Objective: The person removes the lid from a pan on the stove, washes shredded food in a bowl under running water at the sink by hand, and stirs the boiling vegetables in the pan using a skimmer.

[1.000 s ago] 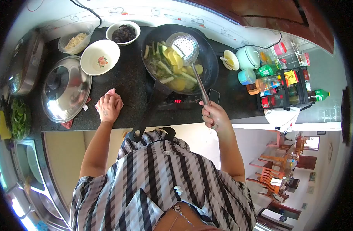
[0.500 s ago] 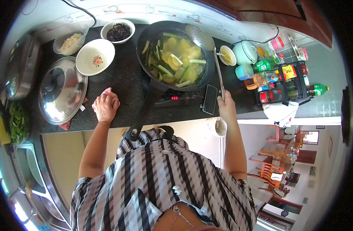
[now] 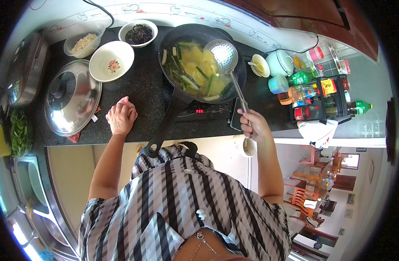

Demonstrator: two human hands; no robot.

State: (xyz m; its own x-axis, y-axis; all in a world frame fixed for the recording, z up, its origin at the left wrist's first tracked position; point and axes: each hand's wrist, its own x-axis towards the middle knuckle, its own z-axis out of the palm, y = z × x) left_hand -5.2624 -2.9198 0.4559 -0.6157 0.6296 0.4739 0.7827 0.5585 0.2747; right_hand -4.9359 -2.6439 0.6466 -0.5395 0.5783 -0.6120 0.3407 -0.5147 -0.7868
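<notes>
My right hand is closed round the handle of a metal slotted ladle. The ladle's bowl is at the right side of a black wok holding yellow slices and green strips in liquid. My left hand rests on the dark counter left of the wok handle, its fingers wrapped round a pinkish cloth. A phone lies under the ladle handle, partly hidden. A flowered white bowl and a steel lid are left of the wok.
Behind are a bowl of dark pieces and a tub of pale shreds. At right stand a small yellow bowl, a mint pot and a bottle rack. The sink is at lower left.
The ladle has swung from the wok's right rim back inward over the food, and my right hand has shifted with it. The slices and strips have moved about. My left hand stays nearly still.
</notes>
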